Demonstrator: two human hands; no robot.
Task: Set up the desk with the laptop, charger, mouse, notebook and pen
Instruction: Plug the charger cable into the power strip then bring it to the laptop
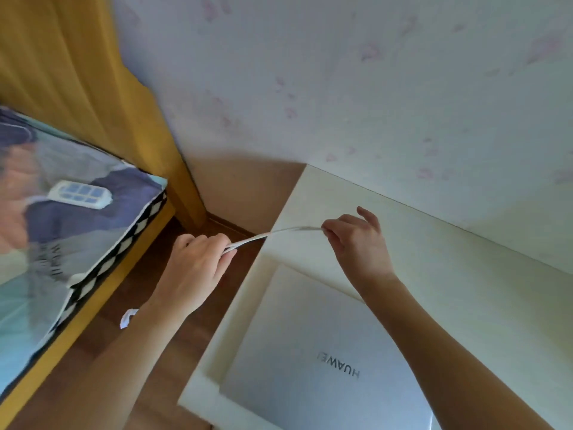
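Charger cable point(273, 233): white, doubled strand, stretched taut between both hands, long axis running roughly 8 to 2 o'clock, above the desk's left corner. Left hand point(193, 268) fisted around the lower end at 8 o'clock, over the wood floor point(173, 305). Right hand point(356, 243) pinches the upper end between thumb and forefinger, other fingers loosely raised, over the cream desk point(465, 274). Closed Huawei laptop point(325, 367) lies flat on the desk at 6 o'clock from the cable, just below the right forearm. White power strip point(80, 194) sits on the patterned bedspread point(62, 243) at 9 o'clock, well apart; left hand is nearer it. Judgement: cable being straightened before plugging. Mouse, notebook, pen not seen.
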